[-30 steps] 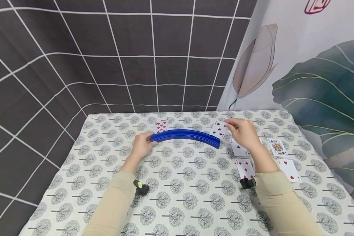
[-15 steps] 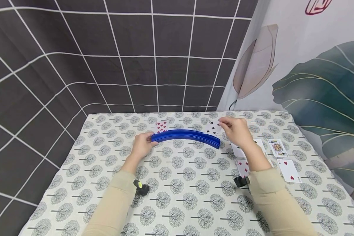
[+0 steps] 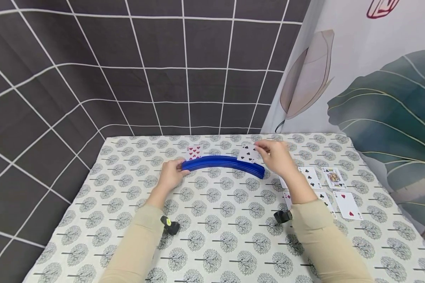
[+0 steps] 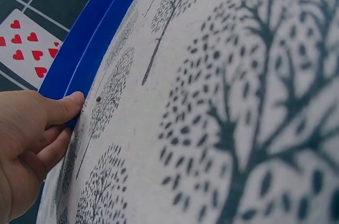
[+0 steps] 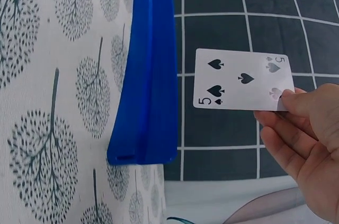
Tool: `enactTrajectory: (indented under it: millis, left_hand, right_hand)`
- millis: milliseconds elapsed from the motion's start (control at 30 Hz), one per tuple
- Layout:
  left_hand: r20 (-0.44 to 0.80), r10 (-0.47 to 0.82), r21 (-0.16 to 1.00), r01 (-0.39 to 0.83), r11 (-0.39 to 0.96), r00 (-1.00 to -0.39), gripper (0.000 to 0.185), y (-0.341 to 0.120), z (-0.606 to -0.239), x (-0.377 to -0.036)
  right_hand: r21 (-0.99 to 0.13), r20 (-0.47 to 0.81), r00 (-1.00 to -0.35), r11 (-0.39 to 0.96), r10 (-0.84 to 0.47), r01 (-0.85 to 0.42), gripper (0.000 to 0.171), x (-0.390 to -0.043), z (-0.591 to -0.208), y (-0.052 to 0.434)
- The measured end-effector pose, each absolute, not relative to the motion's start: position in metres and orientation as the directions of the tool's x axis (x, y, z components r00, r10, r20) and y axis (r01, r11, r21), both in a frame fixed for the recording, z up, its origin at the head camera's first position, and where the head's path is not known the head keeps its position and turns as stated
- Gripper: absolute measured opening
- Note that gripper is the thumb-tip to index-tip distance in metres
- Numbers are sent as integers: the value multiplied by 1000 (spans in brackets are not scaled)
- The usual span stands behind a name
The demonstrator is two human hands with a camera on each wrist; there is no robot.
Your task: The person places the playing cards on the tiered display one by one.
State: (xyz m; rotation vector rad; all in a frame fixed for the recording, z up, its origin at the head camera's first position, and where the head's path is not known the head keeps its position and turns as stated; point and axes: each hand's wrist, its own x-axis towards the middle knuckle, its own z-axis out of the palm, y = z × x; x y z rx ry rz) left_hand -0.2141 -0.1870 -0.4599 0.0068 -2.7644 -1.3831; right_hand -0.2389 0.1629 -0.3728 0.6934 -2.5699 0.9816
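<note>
A curved blue card holder (image 3: 216, 160) lies across the far part of the table. My left hand (image 3: 170, 175) grips its left end, thumb on the near side, as the left wrist view shows. A hearts card (image 3: 194, 151) stands upright in the holder near that hand. Between thumb and fingers my right hand (image 3: 275, 156) pinches the five of spades (image 5: 241, 80) by one edge. In the head view this card is just above and behind the holder's right half; the right wrist view shows a gap between card and holder.
Several playing cards lie face up in rows on the right, among them a king of clubs (image 3: 334, 178) and a two of hearts (image 3: 348, 205). My right forearm partly covers others. A tree-patterned cloth (image 3: 212, 224) covers the table; a dark grid curtain (image 3: 156, 78) hangs behind.
My right hand has moved left with the five of spades, from beyond the holder's right end to behind its right half. The left hand and holder have stayed put.
</note>
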Motion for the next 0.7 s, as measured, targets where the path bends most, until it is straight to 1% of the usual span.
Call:
enactTrajectory:
  millis: [200, 700]
  left_hand:
    - [35, -33, 801, 8, 599, -999, 53, -187, -460, -214]
    - [34, -32, 800, 8, 600, -999, 53, -187, -460, -214]
  right_hand:
    - [-541, 428, -832, 637, -353, -549, 14, -240, -375, 157]
    - [-535, 450, -818, 624, -359, -569, 13, -241, -385, 137]
